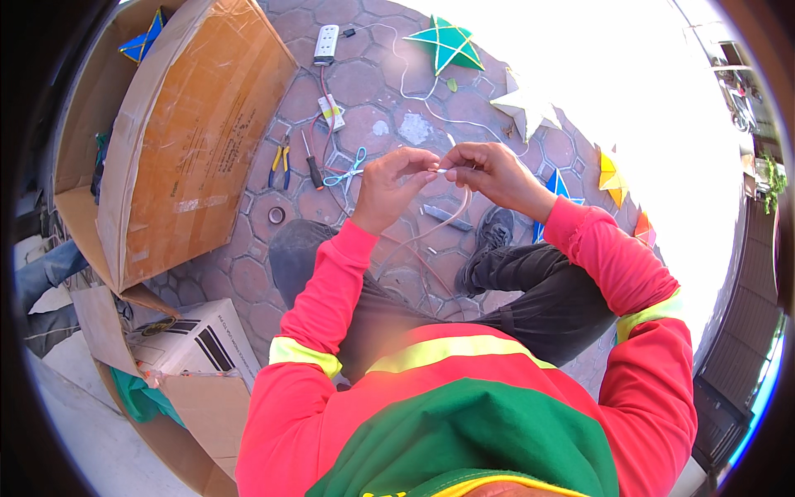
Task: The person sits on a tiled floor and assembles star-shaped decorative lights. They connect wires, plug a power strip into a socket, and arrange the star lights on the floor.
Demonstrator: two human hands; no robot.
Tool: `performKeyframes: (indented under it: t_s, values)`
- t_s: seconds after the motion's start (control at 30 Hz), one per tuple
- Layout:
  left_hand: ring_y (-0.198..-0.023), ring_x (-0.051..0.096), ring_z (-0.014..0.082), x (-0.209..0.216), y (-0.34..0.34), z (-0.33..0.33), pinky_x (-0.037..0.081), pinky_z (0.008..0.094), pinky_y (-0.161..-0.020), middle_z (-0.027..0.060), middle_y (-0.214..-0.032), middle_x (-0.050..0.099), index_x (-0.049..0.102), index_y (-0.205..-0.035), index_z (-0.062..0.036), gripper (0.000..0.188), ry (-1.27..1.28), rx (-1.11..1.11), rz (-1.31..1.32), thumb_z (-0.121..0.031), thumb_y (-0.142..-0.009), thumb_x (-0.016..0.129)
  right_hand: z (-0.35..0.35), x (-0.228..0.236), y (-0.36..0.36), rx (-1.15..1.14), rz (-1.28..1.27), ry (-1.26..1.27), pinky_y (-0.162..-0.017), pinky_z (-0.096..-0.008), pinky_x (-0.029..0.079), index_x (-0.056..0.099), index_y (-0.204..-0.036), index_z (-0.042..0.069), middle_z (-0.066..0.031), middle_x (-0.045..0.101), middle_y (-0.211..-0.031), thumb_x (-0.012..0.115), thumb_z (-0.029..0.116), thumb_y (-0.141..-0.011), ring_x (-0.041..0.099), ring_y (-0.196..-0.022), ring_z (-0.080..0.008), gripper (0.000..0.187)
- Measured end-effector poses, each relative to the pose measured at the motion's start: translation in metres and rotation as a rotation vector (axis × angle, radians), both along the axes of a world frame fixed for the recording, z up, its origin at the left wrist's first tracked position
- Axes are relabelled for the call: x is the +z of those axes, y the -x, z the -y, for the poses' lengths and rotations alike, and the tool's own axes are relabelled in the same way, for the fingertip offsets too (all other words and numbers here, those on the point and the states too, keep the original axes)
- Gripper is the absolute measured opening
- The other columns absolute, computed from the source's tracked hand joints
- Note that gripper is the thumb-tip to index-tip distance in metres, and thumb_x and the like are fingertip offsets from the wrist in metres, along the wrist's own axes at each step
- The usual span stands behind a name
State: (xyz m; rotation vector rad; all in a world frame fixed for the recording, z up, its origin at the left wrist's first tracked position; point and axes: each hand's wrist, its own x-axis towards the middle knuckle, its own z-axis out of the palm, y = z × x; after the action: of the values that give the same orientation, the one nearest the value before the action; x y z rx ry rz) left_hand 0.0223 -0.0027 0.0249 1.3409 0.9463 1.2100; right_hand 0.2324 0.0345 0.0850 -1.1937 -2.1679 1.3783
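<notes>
Okay so counting what I've got on my feed: two bare hands, both just above the middle of the frame, almost meeting. The left hand [391,184] has its thumb and fingertips pinched together on a small white piece [442,171], and the right hand [502,176] pinches the same bit from the other side with thumb and curled index finger. What exactly that piece is, it's too small for me to tell. One pale cord [468,200] hangs below the right hand and curves down to the lower left. Tools left of the hands: one pair of pliers [280,167] with yellow and blue handles, one screwdriver [313,170], one pair of light blue scissors [344,176], plus one dark tape roll [277,215] lower down. One white power strip [326,45] sits at upper center-left. I count six stars: one green star [447,46], one white star [527,106], one yellow star [613,177], one orange star [644,227], and two blue, one [561,189] right of the hands, one [144,38] in the big cardboard box [199,141], upper left.
</notes>
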Motion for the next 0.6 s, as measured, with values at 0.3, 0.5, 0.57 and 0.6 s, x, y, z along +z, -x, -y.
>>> performKeyframes:
  t_s: [0.3, 0.5, 0.57, 0.6]
  values:
    - [-0.076, 0.068, 0.0231, 0.008, 0.007, -0.001, 0.053, 0.0310, -0.067, 0.0088, -0.086, 0.069, 0.069, -0.092, -0.0036, 0.014, -0.445, 0.040, -0.328, -0.001, -0.080, 0.075, -0.004, 0.007, -0.001, 0.013, 0.026, 0.234, -0.070, -0.0335, 0.048, 0.069, -0.102, 0.005, -0.0070, 0.067, -0.088, 0.065, 0.022, -0.091, 0.061, -0.078, -0.0226, 0.021]
    - [-0.081, 0.068, 0.0156, 0.002, 0.005, 0.000, 0.053, 0.0273, -0.071, 0.0058, -0.090, 0.070, 0.068, -0.096, -0.0027, 0.010, -0.234, 0.033, -0.228, -0.001, -0.086, 0.072, -0.002, 0.003, 0.000, -0.023, 0.021, 0.124, -0.075, -0.0377, 0.051, 0.069, -0.100, 0.006, -0.0120, 0.069, -0.093, 0.067, 0.024, -0.087, 0.065, -0.083, -0.0301, 0.023]
    - [-0.084, 0.067, 0.0124, -0.001, -0.001, 0.002, 0.053, 0.0262, -0.074, 0.0038, -0.091, 0.070, 0.068, -0.096, -0.0023, 0.008, -0.042, 0.044, -0.058, -0.001, -0.088, 0.070, -0.001, 0.002, 0.002, -0.061, -0.025, 0.076, -0.075, -0.0375, 0.051, 0.069, -0.100, 0.005, -0.0126, 0.069, -0.092, 0.068, 0.024, -0.086, 0.065, -0.082, -0.0294, 0.023]
    - [-0.085, 0.067, 0.0115, -0.002, -0.002, 0.002, 0.053, 0.0259, -0.076, 0.0032, -0.092, 0.069, 0.067, -0.097, -0.0021, 0.009, 0.051, 0.014, 0.031, -0.001, -0.089, 0.070, 0.000, 0.002, 0.001, -0.070, -0.022, 0.080, -0.075, -0.0374, 0.051, 0.069, -0.099, 0.005, -0.0129, 0.069, -0.091, 0.068, 0.025, -0.086, 0.066, -0.082, -0.0290, 0.023]
